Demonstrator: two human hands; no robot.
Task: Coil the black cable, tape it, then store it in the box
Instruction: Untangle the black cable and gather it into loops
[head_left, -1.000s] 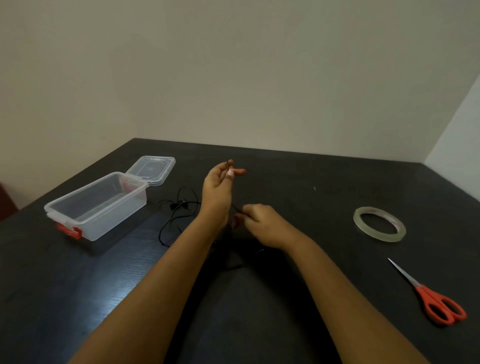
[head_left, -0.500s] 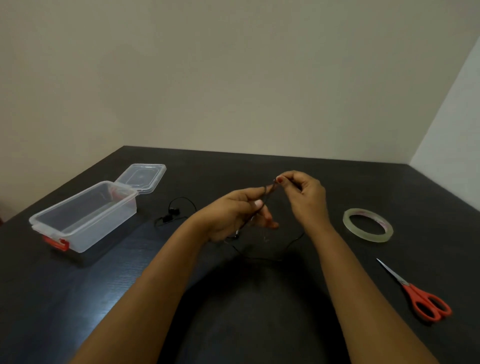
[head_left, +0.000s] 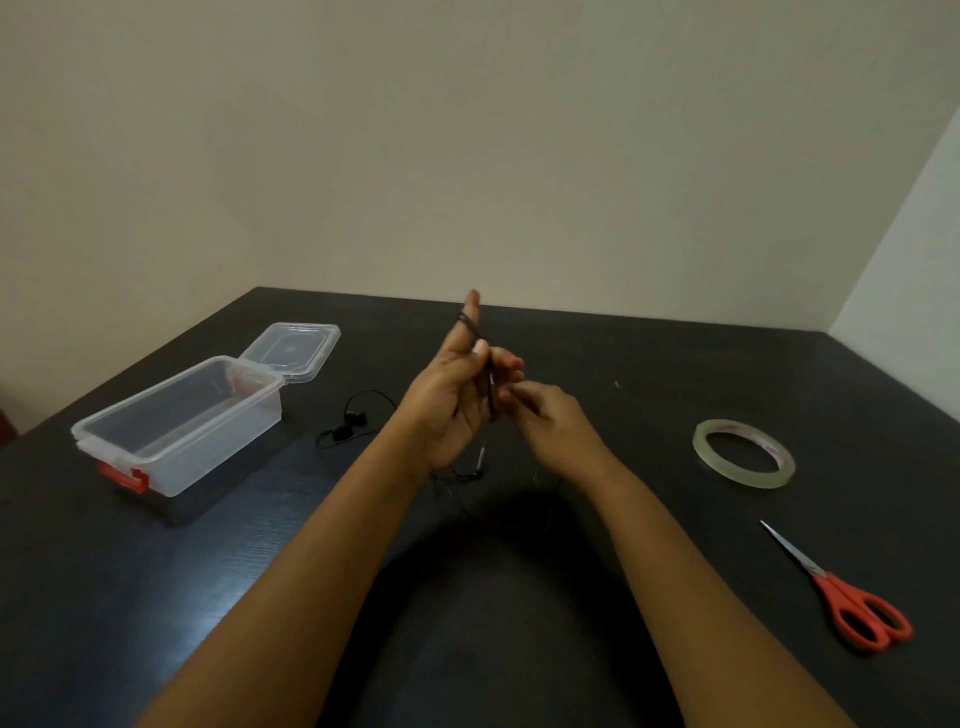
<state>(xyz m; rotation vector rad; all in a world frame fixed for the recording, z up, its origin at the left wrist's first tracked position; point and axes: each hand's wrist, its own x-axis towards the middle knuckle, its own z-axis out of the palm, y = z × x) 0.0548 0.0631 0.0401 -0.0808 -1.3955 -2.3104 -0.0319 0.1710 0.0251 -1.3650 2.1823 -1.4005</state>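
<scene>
Head view: the left hand (head_left: 451, 395) is raised above the dark bench (head_left: 156, 597), palm turned toward the camera, fingers extended upward and partly spread. The black cable (head_left: 488, 387) is looped over its fingers near the tips and runs down across the palm. The right hand (head_left: 545, 421) sits just beside it, fingertips pressed together on a strand of the cable close to the left palm. The rest of the cable hangs below the hands to the bench, and a further length with small earbud-like ends (head_left: 345, 428) lies on the surface between the left forearm and the box (head_left: 176, 421). That clear plastic box with red latches stands open at the left, its lid (head_left: 291, 351) folded back behind it. A roll of clear tape (head_left: 743, 460) lies flat at the right, with orange-handled scissors (head_left: 852, 603) nearer the camera, well apart from the hands.
</scene>
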